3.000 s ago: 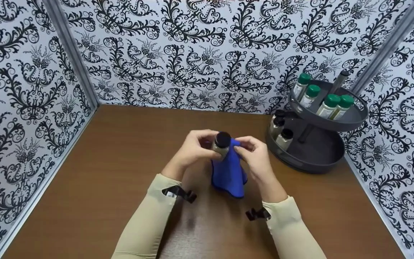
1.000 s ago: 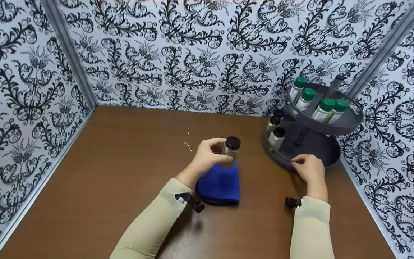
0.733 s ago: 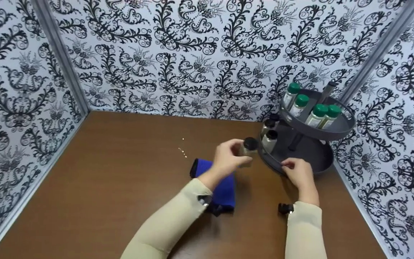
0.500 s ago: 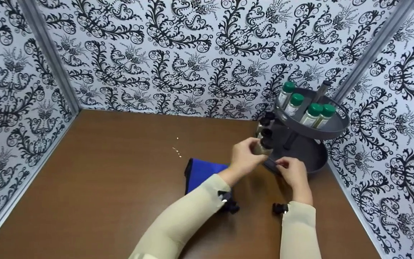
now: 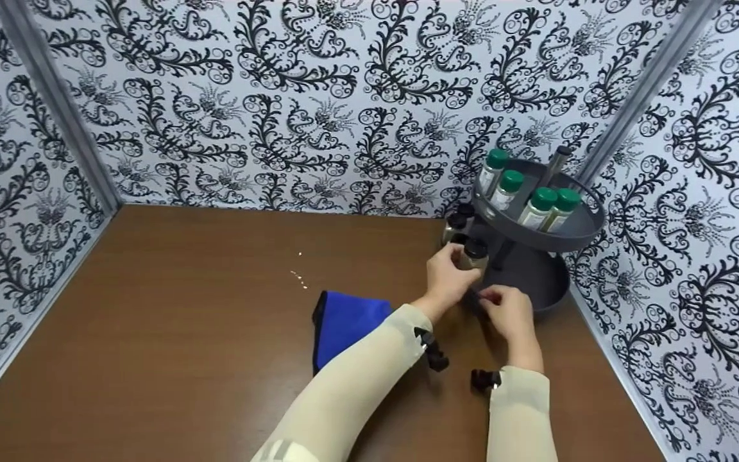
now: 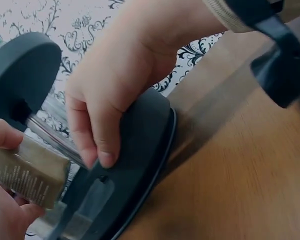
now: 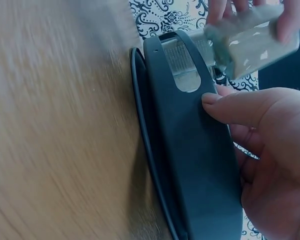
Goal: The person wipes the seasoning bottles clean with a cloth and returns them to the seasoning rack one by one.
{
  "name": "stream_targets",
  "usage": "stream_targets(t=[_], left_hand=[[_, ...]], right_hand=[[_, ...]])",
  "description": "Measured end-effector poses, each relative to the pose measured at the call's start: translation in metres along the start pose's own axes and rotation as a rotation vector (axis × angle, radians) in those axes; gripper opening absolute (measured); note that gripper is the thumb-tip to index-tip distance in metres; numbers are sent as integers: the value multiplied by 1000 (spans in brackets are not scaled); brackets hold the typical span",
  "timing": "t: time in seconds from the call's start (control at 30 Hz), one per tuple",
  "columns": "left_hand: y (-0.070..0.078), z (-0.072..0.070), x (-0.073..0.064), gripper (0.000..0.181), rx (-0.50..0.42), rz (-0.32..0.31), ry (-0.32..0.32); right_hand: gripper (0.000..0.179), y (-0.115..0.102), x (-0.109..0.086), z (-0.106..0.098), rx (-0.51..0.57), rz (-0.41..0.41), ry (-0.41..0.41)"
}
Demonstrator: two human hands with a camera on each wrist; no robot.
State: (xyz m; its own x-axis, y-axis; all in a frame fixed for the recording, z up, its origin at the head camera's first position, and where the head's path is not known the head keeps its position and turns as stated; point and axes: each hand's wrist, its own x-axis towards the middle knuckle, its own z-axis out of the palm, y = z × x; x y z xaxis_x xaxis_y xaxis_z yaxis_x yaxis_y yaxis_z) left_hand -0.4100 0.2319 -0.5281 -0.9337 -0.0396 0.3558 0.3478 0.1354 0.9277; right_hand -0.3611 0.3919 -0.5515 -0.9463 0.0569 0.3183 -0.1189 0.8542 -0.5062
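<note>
My left hand (image 5: 448,279) grips a glass spice jar (image 5: 475,255) with a black cap, at the near-left side of a dark two-tier turntable rack (image 5: 539,273). The left wrist view shows a printed label on the jar (image 6: 32,172), tilted beside the lower tier's wall. Thumb and fingers of my right hand (image 5: 512,314) pinch the lower tier's rim, the thumb on the outer wall (image 7: 195,145) in the right wrist view. Through that wall's slot another jar (image 7: 187,65) shows, standing inside. Several black-capped jars (image 5: 455,226) occupy the lower tier, partly hidden by my left hand.
Several green-capped jars (image 5: 539,208) stand on the upper tier (image 5: 591,224), which overhangs the lower one. A blue cloth (image 5: 350,324) with dark edging lies left of the rack, partly under my left forearm. Small pale specks (image 5: 301,280) dot the brown table (image 5: 170,333). Patterned walls enclose the back and sides.
My right hand let go of the blue cloth and took the rack's lower rim. The cloth came down onto the table. My left hand carried the jar rightward to the lower tier.
</note>
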Motion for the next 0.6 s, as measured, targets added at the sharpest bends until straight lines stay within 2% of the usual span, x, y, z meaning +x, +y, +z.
stream_targets(t=[0.13, 0.23, 0.33, 0.43, 0.6], left_hand=[[-10, 14, 1, 40, -20, -29, 16], [-17, 21, 1, 41, 11, -50, 11], [-19, 23, 3, 42, 86, -27, 5], [-16, 23, 4, 42, 198, 14, -6], [-15, 24, 3, 44, 349, 32, -22]], right_hand=[[7, 2, -5, 1, 1, 1, 8], [7, 3, -7, 1, -2, 12, 4], [7, 3, -5, 1, 7, 9, 1], [7, 2, -1, 1, 14, 0, 2], [8, 3, 2, 1, 19, 4, 7]])
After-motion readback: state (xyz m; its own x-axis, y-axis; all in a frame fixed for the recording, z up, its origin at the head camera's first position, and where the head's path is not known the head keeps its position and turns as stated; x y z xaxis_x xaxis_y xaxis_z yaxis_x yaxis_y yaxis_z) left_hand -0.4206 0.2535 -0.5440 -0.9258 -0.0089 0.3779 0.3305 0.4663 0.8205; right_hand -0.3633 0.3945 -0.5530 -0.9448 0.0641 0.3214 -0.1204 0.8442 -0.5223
